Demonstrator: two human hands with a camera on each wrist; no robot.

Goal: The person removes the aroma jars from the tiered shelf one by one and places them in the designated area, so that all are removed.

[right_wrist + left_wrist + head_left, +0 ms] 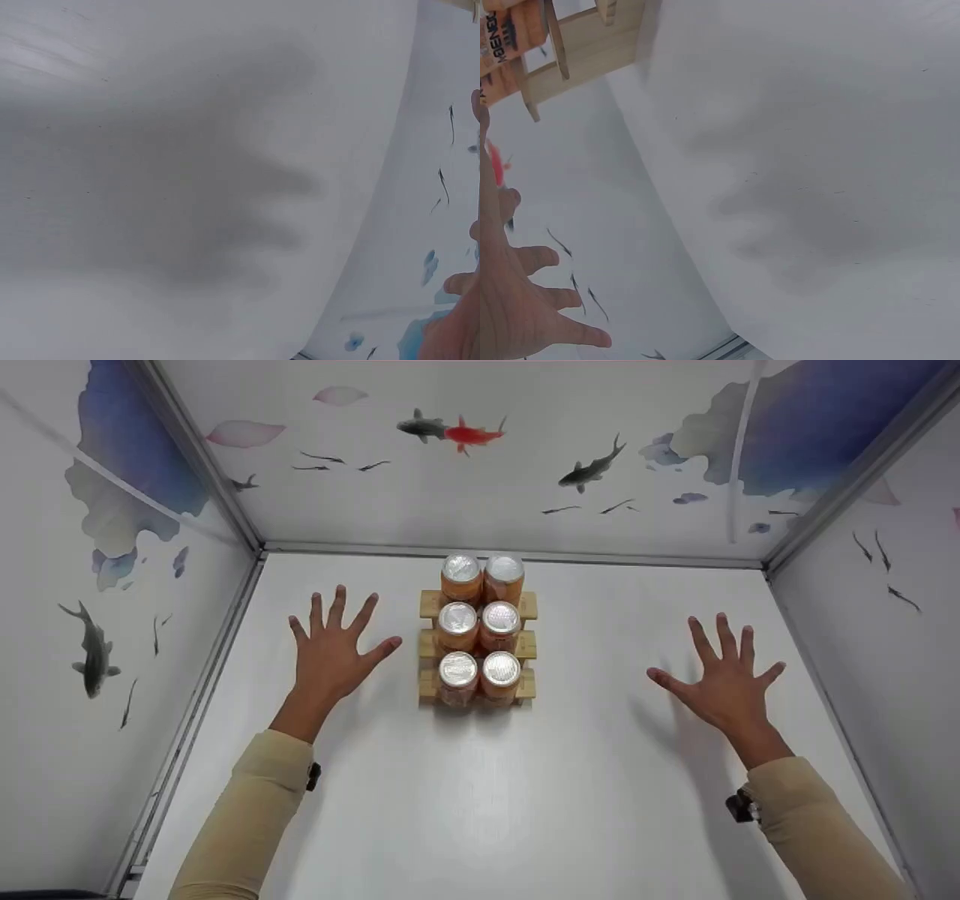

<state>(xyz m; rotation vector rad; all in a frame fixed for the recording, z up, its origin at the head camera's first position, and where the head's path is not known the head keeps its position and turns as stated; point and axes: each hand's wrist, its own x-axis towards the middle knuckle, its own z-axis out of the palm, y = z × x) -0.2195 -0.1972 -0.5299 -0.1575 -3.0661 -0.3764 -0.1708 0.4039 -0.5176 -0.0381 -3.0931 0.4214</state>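
Several orange cans with silver tops stand in two columns on a stepped wooden rack (429, 645) near the back of the table. One of the front cans (457, 671) catches the light on its lid. My left hand (327, 660) is spread wide to the left of the rack, apart from it. Off to the right, my right hand (724, 690) also has its fingers spread and touches no object. In the left wrist view, part of the rack (592, 45) and an orange can (514, 34) with dark lettering show beyond the left hand (517, 300).
A white table (480, 810) carries the rack. White panels (525, 510) painted with fish and blue-grey blots enclose it at the back and both sides, joined by grey metal edging (637, 561). Shadows of the hands fall on the tabletop.
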